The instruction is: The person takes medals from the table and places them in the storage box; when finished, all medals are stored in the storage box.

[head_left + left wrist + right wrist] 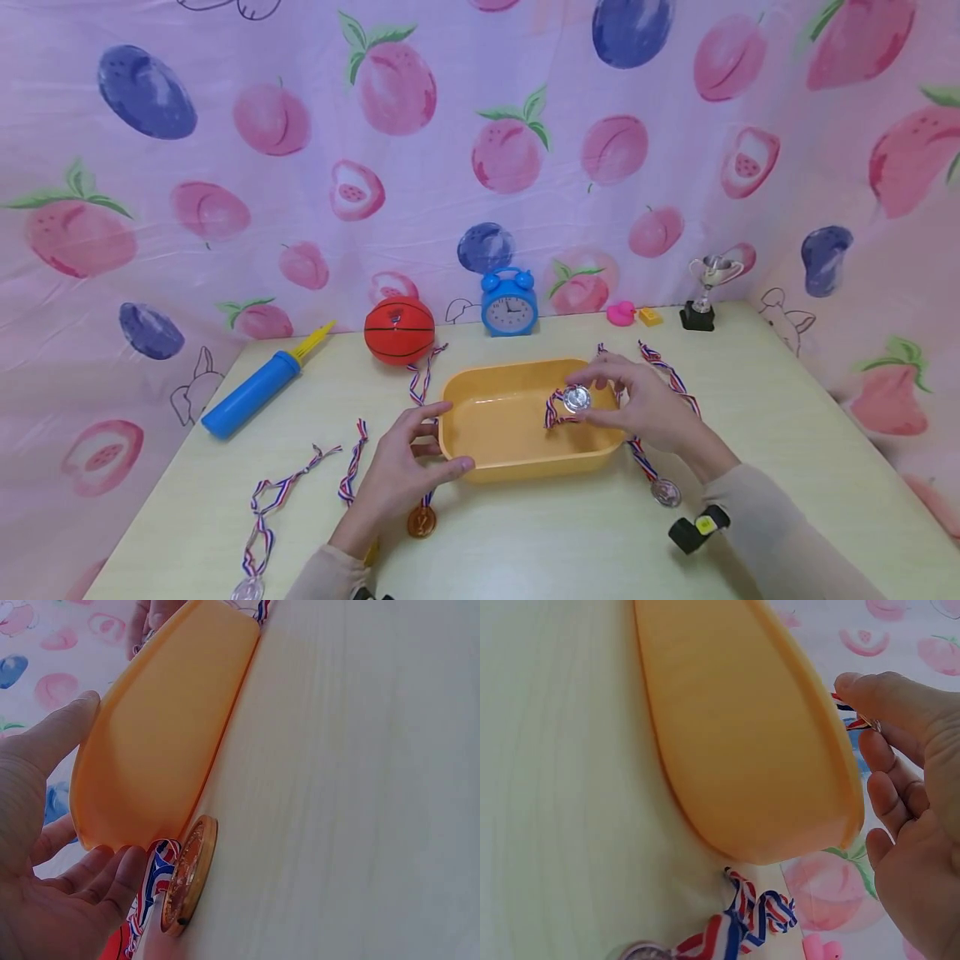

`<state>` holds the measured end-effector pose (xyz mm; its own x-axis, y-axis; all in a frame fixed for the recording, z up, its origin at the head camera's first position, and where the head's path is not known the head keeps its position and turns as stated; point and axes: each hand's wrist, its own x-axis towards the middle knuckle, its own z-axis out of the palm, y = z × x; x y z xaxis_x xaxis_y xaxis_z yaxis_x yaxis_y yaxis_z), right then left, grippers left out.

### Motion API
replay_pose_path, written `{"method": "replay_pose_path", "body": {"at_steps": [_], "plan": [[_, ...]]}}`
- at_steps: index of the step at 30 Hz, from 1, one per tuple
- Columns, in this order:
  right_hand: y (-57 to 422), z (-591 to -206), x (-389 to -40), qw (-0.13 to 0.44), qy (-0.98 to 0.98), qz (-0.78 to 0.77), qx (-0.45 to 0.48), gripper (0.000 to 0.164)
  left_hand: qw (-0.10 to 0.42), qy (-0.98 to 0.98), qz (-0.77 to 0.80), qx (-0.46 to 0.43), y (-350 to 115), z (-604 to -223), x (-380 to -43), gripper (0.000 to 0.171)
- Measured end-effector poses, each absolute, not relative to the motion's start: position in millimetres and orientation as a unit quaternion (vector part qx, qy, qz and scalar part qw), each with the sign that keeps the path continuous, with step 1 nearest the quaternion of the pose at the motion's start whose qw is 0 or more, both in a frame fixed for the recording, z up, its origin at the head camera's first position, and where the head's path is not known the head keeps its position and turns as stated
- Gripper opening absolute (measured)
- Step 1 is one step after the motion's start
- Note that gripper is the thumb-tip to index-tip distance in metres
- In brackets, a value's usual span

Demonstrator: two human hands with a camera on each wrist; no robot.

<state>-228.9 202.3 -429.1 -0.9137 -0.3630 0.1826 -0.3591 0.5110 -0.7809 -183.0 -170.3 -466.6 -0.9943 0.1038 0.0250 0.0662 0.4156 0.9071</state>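
A yellow plastic basin (517,468) stands on the table in the head view. My left hand (405,462) holds its left end, the thumb on the front corner and the fingers along the end wall. Over the basin's right part, my right hand (645,404) pinches a silver medal (577,398) by its edge between thumb and fingers. The medal's striped ribbon hangs beside it. A bronze medal (191,877) lies close to the left fingers in the left wrist view. Another silver medal (666,492) lies below the right hand, its ribbon (739,919) near the basin's end.
At left are a blue pump (251,396), a striped ribbon (351,475) and a further silver medal (247,588). Along the back stand a red ball (399,332), a blue alarm clock (509,310), a pink toy (621,313), a yellow piece (649,317) and a trophy (705,296).
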Motion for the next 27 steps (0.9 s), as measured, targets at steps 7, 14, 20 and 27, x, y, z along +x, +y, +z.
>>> {"method": "replay_pose_path", "body": {"at_steps": [7,14,20,27], "plan": [[205,-438,-228,0.023,0.884,-0.425,-0.194,0.045,0.022,0.834,0.550,0.048,-170,-465,-183,0.079],[207,-440,-227,0.017,0.883,-0.414,-0.218,0.052,0.021,0.834,0.550,0.050,-170,-466,-184,0.080],[212,-440,-226,-0.007,0.879,-0.428,-0.209,0.056,0.022,0.837,0.545,0.048,-169,-465,-182,0.080],[220,-437,-225,-0.040,0.864,-0.453,-0.218,0.061,0.025,0.836,0.546,0.045,-170,-465,-182,0.079]]}}
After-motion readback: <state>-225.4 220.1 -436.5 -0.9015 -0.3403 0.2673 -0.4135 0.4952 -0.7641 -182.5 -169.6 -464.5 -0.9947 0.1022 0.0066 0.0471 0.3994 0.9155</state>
